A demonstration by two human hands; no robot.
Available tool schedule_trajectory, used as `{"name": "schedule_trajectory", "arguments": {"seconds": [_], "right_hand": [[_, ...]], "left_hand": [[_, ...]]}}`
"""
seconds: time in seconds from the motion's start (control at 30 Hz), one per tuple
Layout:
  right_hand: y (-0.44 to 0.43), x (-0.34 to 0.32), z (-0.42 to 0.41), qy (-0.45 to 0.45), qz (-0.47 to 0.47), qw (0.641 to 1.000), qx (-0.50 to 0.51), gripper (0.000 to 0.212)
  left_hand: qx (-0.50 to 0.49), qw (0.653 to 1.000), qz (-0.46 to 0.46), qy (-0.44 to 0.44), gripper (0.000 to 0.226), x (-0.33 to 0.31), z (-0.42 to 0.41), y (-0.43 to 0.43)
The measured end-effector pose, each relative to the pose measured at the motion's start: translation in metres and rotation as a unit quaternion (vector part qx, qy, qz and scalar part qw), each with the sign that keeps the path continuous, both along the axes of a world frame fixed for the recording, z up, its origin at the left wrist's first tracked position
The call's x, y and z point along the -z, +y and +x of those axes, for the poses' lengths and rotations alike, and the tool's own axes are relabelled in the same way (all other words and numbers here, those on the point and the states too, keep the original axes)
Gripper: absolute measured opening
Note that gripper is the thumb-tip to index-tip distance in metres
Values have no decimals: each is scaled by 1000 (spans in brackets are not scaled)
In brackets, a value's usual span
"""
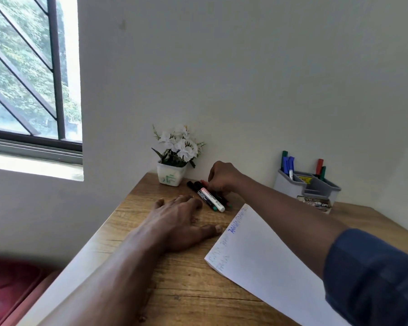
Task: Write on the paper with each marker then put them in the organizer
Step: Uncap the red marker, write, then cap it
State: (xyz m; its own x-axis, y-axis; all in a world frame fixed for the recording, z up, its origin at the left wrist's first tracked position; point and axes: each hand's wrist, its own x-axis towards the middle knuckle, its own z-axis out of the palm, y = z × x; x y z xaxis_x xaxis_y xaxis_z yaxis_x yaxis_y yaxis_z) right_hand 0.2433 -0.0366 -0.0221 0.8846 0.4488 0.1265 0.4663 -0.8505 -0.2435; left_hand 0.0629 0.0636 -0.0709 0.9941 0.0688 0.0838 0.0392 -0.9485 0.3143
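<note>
Several markers [209, 196] lie side by side on the wooden desk [186, 285] near the wall, black-bodied and white-bodied. My right hand [222, 176] reaches over their far ends, fingers curled down onto a red-tipped marker; whether it grips it is unclear. Just left of the markers, my left hand [179, 222] lies flat on the desk, fingers spread, holding nothing. A white sheet of paper [269, 262] with blue and faint grey writing along its left edge lies to the right, under my right forearm. The grey organizer [309, 187] stands at the back right, with blue, green and red markers upright inside.
A white pot of white flowers [174, 158] stands against the wall just left of the markers. A small dark box [316, 203] lies in front of the organizer. A barred window [28, 74] is on the left, and something red [10, 290] sits below the desk's left edge.
</note>
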Motion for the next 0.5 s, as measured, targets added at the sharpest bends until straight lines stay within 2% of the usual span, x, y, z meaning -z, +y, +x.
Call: {"name": "schedule_trajectory", "arguments": {"seconds": [0.07, 0.17, 0.3, 0.43, 0.5], "right_hand": [[-2, 0, -1, -14, 11, 1000, 4, 42], [-13, -9, -7, -43, 49, 998, -9, 31], [-40, -29, -33, -113, 130, 982, -74, 26], [-84, -23, -72, -162, 127, 967, -151, 23], [-106, -7, -92, -190, 110, 963, -155, 25]], "left_hand": [[1, 1000, -1, 0, 94, -1, -1, -1], [1, 1000, 1, 5, 96, -2, -3, -2], [3, 1000, 4, -5, 96, -3, -5, -2], [4, 999, 23, -26, 96, -5, -8, -4], [3, 996, 29, -86, 89, -6, -9, -5]]}}
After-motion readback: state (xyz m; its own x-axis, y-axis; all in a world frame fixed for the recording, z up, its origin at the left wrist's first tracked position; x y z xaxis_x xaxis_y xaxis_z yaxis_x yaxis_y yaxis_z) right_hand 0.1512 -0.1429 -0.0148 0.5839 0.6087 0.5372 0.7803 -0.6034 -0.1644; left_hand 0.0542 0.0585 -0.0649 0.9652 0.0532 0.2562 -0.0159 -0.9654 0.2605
